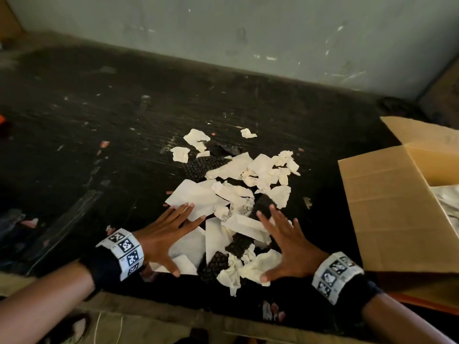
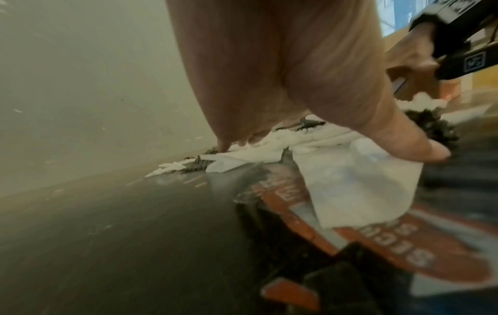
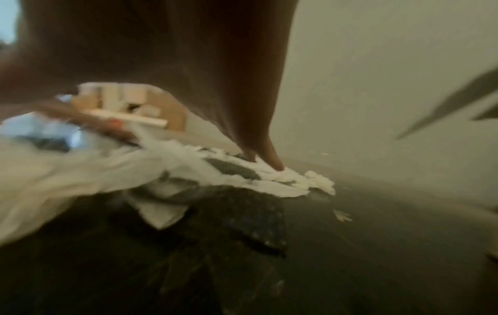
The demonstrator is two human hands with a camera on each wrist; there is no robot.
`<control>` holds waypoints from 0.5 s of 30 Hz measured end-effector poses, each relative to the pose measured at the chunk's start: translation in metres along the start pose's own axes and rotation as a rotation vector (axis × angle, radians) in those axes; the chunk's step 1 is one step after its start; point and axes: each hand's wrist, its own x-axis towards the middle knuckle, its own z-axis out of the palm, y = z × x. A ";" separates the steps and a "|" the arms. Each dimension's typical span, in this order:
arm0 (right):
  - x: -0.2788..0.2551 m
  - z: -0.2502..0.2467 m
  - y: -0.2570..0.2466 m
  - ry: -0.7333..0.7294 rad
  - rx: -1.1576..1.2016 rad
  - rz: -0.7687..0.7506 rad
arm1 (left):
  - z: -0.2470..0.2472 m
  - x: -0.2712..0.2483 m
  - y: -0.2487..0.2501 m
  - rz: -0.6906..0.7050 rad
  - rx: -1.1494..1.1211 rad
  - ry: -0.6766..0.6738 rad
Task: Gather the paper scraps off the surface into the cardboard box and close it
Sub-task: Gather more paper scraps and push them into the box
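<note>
A heap of white paper scraps (image 1: 233, 192) mixed with dark textured pieces (image 1: 198, 165) lies on the black surface (image 1: 99, 145). My left hand (image 1: 169, 234) lies flat with fingers spread on the left side of the heap, its thumb (image 2: 420, 147) on a white sheet (image 2: 355, 183). On the right side my right hand (image 1: 285, 237) is also flat and spread, fingertips (image 3: 275, 164) touching scraps (image 3: 269, 179). The open cardboard box (image 1: 397, 207) stands at the right, its near flap folded out toward the heap.
A pale wall (image 1: 248, 33) runs along the far side of the surface. Small bits of paper and red flecks (image 1: 104, 144) dot the left area. An orange object (image 1: 2, 119) shows at the far left edge. Something shiny lies inside the box (image 1: 447, 204).
</note>
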 end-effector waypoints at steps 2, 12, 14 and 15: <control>0.016 0.011 -0.002 0.001 -0.115 -0.009 | -0.003 0.011 0.003 0.033 0.012 0.037; 0.075 -0.015 0.010 -0.061 -0.195 -0.012 | -0.031 0.059 0.015 0.082 0.056 0.047; 0.086 -0.015 0.010 -0.072 -0.164 -0.025 | -0.036 0.070 0.019 0.057 -0.010 0.018; 0.090 -0.014 0.010 -0.068 -0.147 -0.034 | -0.036 0.075 0.021 0.042 -0.048 0.008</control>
